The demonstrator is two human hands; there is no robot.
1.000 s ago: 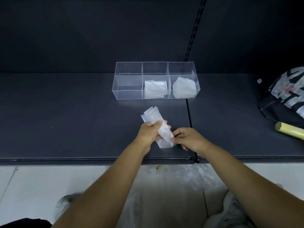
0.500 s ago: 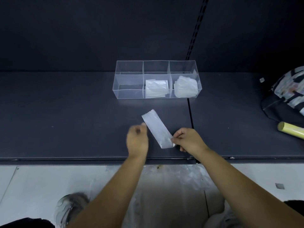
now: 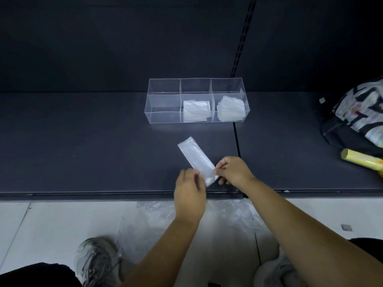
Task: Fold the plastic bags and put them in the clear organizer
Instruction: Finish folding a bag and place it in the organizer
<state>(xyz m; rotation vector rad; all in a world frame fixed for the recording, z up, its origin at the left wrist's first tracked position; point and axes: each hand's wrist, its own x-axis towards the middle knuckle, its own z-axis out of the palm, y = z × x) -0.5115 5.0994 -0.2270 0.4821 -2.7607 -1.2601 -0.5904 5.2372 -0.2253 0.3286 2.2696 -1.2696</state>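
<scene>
Hands (image 3: 232, 172) pinching bag strip (image 3: 195, 159), shelf (image 3: 83, 152)

A shelf (image 3: 83, 146) spans the scene, with the organizer (image 3: 196, 100) at its far middle. It has 3 compartments side by side: the left holds nothing visible, the middle holds a folded bag (image 3: 195, 110), the right holds a stack of folded bags (image 3: 231, 109). Near of it a bag strip (image 3: 194, 158) lies flat on the shelf, slanting from far left to near right. The left hand (image 3: 189, 195) and right hand (image 3: 233, 172) meet at its near end. At the far right lie a backpack (image 3: 356, 117) and, nearer, a tube (image 3: 360, 160). Below the shelf's near edge, loose bags (image 3: 238, 216) lie on the floor.
</scene>
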